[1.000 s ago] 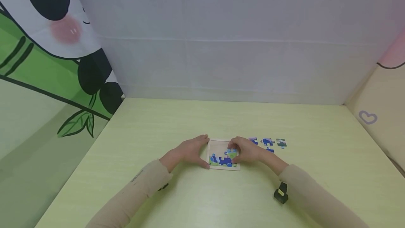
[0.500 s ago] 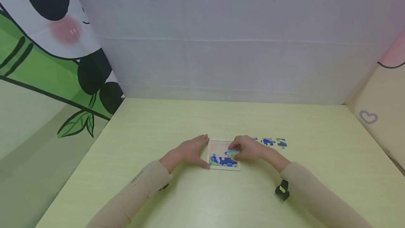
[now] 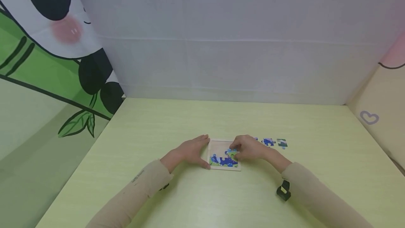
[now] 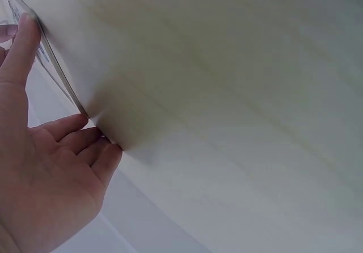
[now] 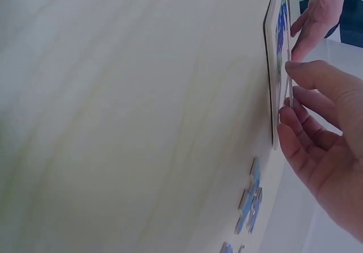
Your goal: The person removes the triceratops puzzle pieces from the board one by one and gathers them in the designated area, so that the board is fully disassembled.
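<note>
A small square wooden puzzle tray (image 3: 218, 146) lies on the table, its lower part filled with blue and green jigsaw pieces (image 3: 224, 161). My left hand (image 3: 191, 150) rests along the tray's left side, thumb at the near corner and fingertips at the far one; the left wrist view shows the fingers only lightly bent against the edge. Over the tray's right side, my right hand (image 3: 250, 147) pinches a green and blue puzzle piece (image 3: 232, 153) between thumb and fingers. In the right wrist view this piece (image 5: 291, 94) is seen edge-on, close above the tray.
To the right of the tray lie several loose puzzle pieces, among them a blue one (image 3: 268, 141) and a grey-green one (image 3: 282, 143). My right hand partly hides others. A white sheet (image 3: 234, 69) hangs behind the pale table (image 3: 202, 200).
My right hand has shifted very slightly right and away from me, and now covers more of the loose pieces. The left hand and the tray have stayed in place.
</note>
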The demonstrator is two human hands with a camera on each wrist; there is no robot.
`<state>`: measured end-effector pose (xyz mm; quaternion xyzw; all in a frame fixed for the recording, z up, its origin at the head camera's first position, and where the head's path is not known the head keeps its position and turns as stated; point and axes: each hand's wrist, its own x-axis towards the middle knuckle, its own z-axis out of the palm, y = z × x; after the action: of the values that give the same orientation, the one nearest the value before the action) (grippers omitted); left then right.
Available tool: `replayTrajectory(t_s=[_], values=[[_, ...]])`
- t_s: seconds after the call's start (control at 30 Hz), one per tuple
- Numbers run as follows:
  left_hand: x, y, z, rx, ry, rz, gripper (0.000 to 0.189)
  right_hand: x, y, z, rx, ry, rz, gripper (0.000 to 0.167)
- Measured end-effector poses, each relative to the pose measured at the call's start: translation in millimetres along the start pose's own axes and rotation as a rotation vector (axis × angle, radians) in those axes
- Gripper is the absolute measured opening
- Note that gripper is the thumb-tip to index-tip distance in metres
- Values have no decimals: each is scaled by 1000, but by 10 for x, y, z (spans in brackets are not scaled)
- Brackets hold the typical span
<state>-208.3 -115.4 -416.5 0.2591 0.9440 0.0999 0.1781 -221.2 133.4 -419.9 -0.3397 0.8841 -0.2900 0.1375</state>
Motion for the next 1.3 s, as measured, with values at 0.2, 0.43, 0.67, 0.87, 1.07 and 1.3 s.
replayTrajectory(t_s=[0.2,0.43,0.67,0.87,1.07,1.3], values=[[2,-5,8,10,2,6,102,-72,-25,-61,-22,36,-8,34],[9,-3,11,13,3,10,103,-254,47,-217,-98,67,-36,30],[-11,2,-5,6,12,14,102,-492,197,-384,-128,105,-27,29],[-9,-1,-2,-2,9,18,103,-680,292,-483,-160,126,31,29],[16,-29,18,-5,13,15,103,-826,383,-558,-177,147,58,28],[13,-29,24,-25,20,27,103,-1051,530,-600,-166,156,90,26]])
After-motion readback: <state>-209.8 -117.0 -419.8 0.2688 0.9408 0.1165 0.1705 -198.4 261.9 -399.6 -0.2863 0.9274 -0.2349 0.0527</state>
